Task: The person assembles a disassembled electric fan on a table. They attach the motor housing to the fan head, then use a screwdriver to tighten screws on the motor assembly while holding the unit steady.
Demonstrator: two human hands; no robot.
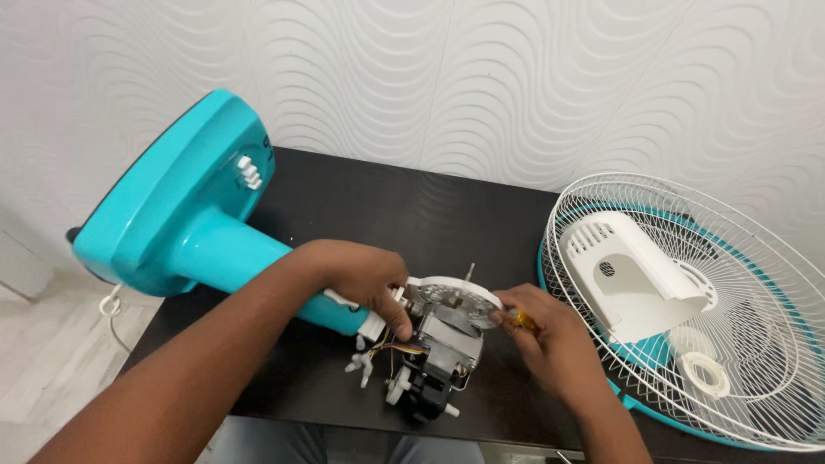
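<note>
Presently, left hand (365, 279) clasped on one fan motor (443, 348), right hand (550, 331) pinching one amber-handled screwdriver (521, 320), one wire guard (687, 301) alongside.

A home room used as a makeshift repair spot: a dark wooden table (412, 215) against a white wave-textured wall (516, 77), pale tiled floor (51, 361) at left.

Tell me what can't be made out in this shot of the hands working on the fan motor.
Head view, the only one:
- Tool in the right hand: only an amber bit shows; the fingers hide the rest.
- Left hand fingertips: where they press the motor is hidden by the hand itself.
- Motor's underside: hidden by its own body.
- Wire grille: cut off by the right and bottom edges.
- Teal fan base: its underside faces away.
</note>
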